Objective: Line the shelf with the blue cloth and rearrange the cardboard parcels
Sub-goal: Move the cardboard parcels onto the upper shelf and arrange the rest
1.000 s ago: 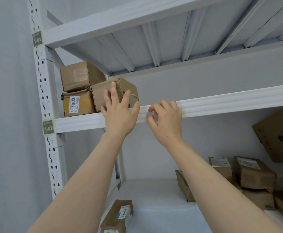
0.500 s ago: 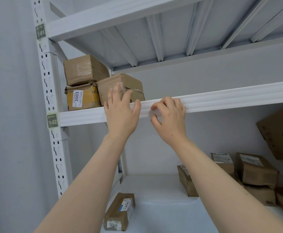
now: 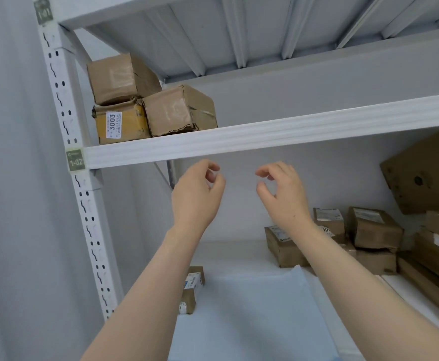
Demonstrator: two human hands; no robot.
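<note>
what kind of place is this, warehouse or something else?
Probably a parcel storeroom or small warehouse: a white slotted metal rack with a location tag reading 1-02, and taped cardboard parcels bearing shipping labels on two shelves.

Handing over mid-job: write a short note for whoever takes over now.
Left hand and right hand: both empty, fingers loosely curled, just below the upper shelf's front lip.
Blue cloth lies on the lower shelf, a small parcel at its left edge, a parcel pile to the right.
Three parcels sit at the upper shelf's left end, one stacked on the 3003 box.
Done: cloth laid below. Left: lower parcels not yet tidied; upper shelf's lining cannot be seen.
</note>
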